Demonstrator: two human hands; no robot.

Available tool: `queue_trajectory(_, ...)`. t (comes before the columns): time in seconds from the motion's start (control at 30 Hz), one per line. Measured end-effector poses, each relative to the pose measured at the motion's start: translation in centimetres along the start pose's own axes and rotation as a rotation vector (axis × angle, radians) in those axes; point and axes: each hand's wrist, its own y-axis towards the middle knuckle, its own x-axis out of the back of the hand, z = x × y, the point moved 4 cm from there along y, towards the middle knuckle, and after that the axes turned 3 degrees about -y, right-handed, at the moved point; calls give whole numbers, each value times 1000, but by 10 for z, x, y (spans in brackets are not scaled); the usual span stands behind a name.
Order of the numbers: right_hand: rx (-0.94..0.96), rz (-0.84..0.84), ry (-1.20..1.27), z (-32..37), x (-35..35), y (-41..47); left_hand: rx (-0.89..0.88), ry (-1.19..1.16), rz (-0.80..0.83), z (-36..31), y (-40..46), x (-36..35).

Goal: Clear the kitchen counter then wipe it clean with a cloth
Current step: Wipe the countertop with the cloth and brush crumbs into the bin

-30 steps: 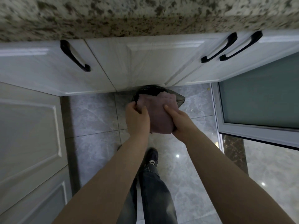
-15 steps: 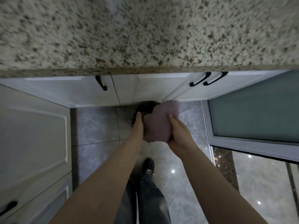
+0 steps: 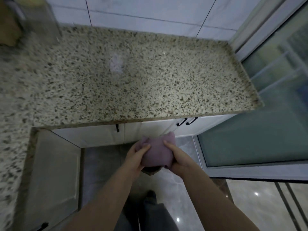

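A folded pink cloth [image 3: 157, 152] is held between both hands, below the front edge of the speckled granite counter [image 3: 150, 84]. My left hand [image 3: 135, 155] grips its left side and my right hand [image 3: 179, 157] grips its right side. The counter's top fills the upper half of the view, with a pale whitish smear [image 3: 116, 64] near its middle. A dark bin or bag [image 3: 150, 170] shows only as a sliver under the cloth.
White cabinet doors with black handles [image 3: 186, 121] run under the counter. The counter turns an L along the left [image 3: 10, 147]. A blurred brown box and a clear container [image 3: 25, 19] stand at the back left corner. A glass sliding door [image 3: 266, 130] is on the right.
The view has tilted up from the floor and cabinets to the whole counter top. Both hands have kept hold of the cloth and lifted it off the dark bin toward the counter.
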Motion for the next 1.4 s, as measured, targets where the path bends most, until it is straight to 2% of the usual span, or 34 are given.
queue_trajectory(0.1,0,24,33,13,-11,-14,20,65,-29,-23,-21,-11)
queue_trajectory(0.2,22,59,77,35,-16,-25,77,125,-143,-41,-28,-18)
queue_trajectory(0.33,118,72,53,86,-9,-31,84,332,-262,-66,-18,-30)
queue_trajectory(0.43,221,63,39,133,-6,-33,88,408,-317,-77,-10,-46)
queue_trajectory(0.57,500,-106,-47,208,9,-33,101,393,-341,-91,1,-83)
queue_trajectory(0.63,671,-247,-287,244,18,-35,113,381,-342,-99,8,-102)
queue_trajectory(0.7,827,-363,-692,273,19,-30,108,351,-351,-107,18,-115)
queue_trajectory(0.73,833,-355,-848,278,16,-23,107,337,-352,-110,22,-119)
queue_trajectory(0.8,728,-216,-1064,277,8,0,109,301,-352,-116,30,-122)
queue_trajectory(0.83,681,-158,-1107,276,6,18,112,283,-356,-119,38,-122)
queue_trajectory(0.87,665,-173,-1164,274,7,28,107,280,-355,-122,39,-121)
queue_trajectory(0.97,783,-310,-1348,273,15,61,77,306,-387,-131,47,-113)
queue_trajectory(1.17,860,-210,-1774,255,19,126,-119,340,-440,-144,65,-108)
queue_trajectory(1.3,996,-370,-1912,242,12,144,-251,354,-377,-153,74,-112)
queue_trajectory(1.4,981,-469,-1901,246,1,154,-327,416,-348,-161,79,-110)
